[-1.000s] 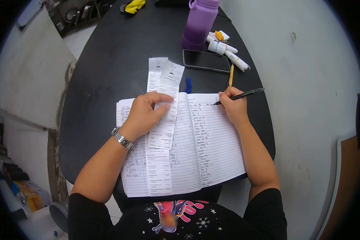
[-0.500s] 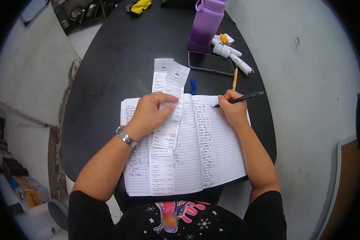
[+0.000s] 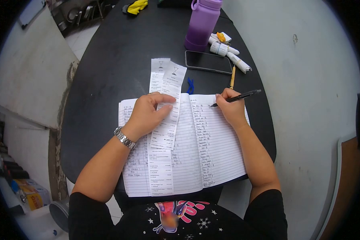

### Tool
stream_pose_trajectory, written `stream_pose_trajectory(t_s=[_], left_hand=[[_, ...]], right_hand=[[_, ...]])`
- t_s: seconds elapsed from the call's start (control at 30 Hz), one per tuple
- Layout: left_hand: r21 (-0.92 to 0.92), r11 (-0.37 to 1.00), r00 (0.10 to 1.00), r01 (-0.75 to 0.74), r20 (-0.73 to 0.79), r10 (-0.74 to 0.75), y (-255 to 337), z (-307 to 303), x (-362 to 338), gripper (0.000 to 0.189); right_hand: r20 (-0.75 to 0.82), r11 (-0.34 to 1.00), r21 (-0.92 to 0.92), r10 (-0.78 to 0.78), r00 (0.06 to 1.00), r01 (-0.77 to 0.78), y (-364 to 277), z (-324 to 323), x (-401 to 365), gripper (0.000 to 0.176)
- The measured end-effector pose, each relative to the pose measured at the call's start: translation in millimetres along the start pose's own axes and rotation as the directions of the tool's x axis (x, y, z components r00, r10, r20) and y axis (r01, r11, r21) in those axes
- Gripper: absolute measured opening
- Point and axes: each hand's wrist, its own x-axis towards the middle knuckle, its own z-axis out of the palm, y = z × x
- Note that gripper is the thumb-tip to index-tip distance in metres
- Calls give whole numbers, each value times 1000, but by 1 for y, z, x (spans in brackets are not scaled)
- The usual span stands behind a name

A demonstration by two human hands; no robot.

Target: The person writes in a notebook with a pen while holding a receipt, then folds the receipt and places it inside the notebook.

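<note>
A lined notebook (image 3: 224, 148) lies open at the table's near side, with columns of handwriting on both pages. Two long printed receipts overlap across its left page: a shorter receipt (image 3: 174, 77) on top and a longer receipt (image 3: 161, 176) beneath. My left hand (image 3: 147, 114) rests on these receipts, thumb and index finger apart, the other fingers partly hidden. In my right hand (image 3: 232, 108) a black pen (image 3: 247, 95) is gripped, its tip at the upper part of the right page beside the written list.
Beyond the notebook lie a dark phone (image 3: 208, 62), a blue ribbon (image 3: 190, 86), a tan stick-like item (image 3: 232, 78) and rolled papers (image 3: 239, 63). A purple bottle (image 3: 203, 26) stands behind the phone. The black table (image 3: 108, 72) meets a wall on the right.
The view has shifted slightly, so things on the table appear a little further left. My left hand stays on the receipts, and the pen tip remains near the same lines.
</note>
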Motion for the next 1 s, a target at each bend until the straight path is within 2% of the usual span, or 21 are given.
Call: stream_pose_trajectory(t_s=[0.2,0.3,0.6,0.7,1.0], left_hand=[[-8,1000,1000,2,-2,-2,-1,0,0,21],[-32,999,1000,-11,-10,10,-2,1,0,21],[-33,999,1000,-11,-14,10,-1,1,0,22],[-20,1000,1000,4,-10,-5,1,1,-1,22],[-5,1000,1000,4,-8,-4,1,0,0,21]], right_hand=[[-7,1000,2,-7,1000,7,10,0,2,27],[-1,998,-20,-61,998,61,10,1,1,27],[9,997,-32,-67,998,67,10,0,2,27],[-1,1000,0,-9,1000,9,10,-2,2,27],[14,999,14,-37,999,36,11,-2,2,26]])
